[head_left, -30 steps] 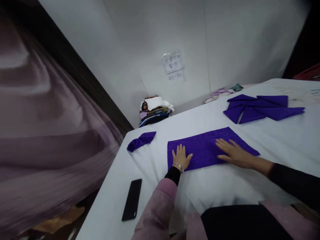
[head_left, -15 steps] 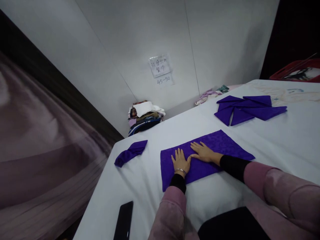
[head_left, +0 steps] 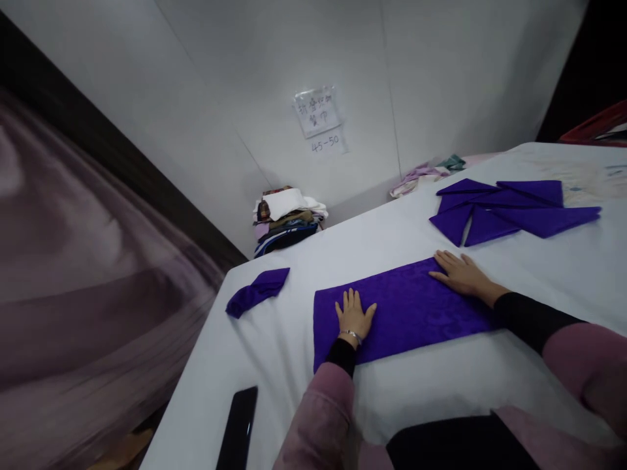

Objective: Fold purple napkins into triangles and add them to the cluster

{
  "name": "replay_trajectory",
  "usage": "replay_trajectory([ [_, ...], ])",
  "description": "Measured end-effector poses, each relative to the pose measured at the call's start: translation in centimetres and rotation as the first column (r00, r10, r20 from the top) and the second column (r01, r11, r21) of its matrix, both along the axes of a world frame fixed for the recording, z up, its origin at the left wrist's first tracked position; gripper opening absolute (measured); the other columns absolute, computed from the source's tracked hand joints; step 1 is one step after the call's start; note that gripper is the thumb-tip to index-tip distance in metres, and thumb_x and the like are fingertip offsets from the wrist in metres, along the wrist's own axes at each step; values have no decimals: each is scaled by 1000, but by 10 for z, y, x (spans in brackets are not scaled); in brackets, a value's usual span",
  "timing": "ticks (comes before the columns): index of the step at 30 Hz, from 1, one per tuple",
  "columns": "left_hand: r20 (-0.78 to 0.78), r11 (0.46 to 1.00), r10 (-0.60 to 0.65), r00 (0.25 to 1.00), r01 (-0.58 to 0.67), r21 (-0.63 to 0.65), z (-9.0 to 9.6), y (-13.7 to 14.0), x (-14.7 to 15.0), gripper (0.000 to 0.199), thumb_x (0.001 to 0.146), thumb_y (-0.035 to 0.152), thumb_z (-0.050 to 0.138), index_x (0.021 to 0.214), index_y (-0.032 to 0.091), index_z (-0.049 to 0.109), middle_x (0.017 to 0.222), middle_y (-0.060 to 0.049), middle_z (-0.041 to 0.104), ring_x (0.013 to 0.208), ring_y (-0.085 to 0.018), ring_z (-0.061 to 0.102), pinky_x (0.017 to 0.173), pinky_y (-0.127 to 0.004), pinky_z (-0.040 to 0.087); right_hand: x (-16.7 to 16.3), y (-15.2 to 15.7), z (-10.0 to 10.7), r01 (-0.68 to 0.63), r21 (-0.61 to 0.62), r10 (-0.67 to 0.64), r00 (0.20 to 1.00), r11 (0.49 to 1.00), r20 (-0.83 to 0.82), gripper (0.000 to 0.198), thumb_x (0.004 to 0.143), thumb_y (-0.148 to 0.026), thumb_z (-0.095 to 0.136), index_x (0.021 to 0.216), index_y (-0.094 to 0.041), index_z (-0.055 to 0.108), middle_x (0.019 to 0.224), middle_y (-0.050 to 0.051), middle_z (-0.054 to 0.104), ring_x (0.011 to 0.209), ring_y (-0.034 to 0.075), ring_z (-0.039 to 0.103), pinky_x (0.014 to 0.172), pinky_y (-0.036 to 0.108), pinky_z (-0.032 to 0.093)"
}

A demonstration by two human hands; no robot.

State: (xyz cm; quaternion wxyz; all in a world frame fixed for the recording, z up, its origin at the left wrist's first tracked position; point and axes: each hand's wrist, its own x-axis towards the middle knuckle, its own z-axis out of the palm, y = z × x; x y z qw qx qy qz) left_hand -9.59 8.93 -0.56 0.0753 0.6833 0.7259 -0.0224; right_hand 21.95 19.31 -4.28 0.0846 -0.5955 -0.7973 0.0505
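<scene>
A purple cloth napkin (head_left: 401,310), laid out as a long flat rectangle, lies on the white-covered table (head_left: 289,365) in front of me. My left hand (head_left: 354,316) presses flat on its left part, fingers spread. At its far right corner rests my right hand (head_left: 460,273), palm down with the fingers stretched out; part of that end is hidden under the hand and sleeve. To the left lies a small folded purple napkin (head_left: 258,292), apart from both hands. Several pointed, folded purple napkins (head_left: 514,212) overlap at the back right.
A black phone (head_left: 238,427) lies near the table's left edge. Behind the table stands a pile of folded clothes (head_left: 287,219), with more crumpled cloth (head_left: 421,177) farther right. Paper signs (head_left: 318,117) hang on the wall. A red basket (head_left: 597,124) shows at far right.
My right hand has slid rightward across the napkin to its far right corner, and the napkin's right end now lies flatter. My left hand stays in place. The view has shifted slightly.
</scene>
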Motion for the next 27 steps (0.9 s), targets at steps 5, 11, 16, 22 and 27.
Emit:
replay_trajectory([
  [5,58,981,-188,980,186,47,9,4,26,79,84,69,13,144,18,20,153,-7,16,140,-27,6,112,-52,8,11,7,-6,-36,-7,36,999,999,-13,79,85,-64,21,140,-8,33,147,18,29,136,31,21,107,54,15],
  [11,45,985,-172,984,170,39,0,10,36,81,82,70,12,145,19,16,153,-6,17,140,-27,4,112,-53,9,15,11,5,-93,-93,93,996,991,-3,77,85,-59,15,137,-7,38,148,18,25,138,31,15,106,57,17],
  [16,58,983,-172,983,168,70,-6,10,31,82,82,71,10,145,18,16,153,-6,16,140,-26,4,112,-53,9,-32,-28,5,-334,-19,334,943,942,-14,76,83,-65,25,140,-15,36,148,12,29,137,29,19,110,53,12],
  [22,44,987,-148,988,145,70,-8,14,30,83,82,71,11,145,17,18,153,-6,17,140,-25,6,113,-53,9,-54,-38,-4,-340,-8,339,940,941,-43,76,84,-67,26,140,-17,36,146,12,32,136,28,22,109,55,14],
  [27,40,991,-130,991,129,45,-2,20,27,80,84,68,12,144,16,20,153,-7,17,141,-25,6,112,-52,9,-46,-35,5,-326,-6,325,943,945,-68,72,85,-66,25,142,-22,33,148,8,29,137,28,19,110,54,12],
])
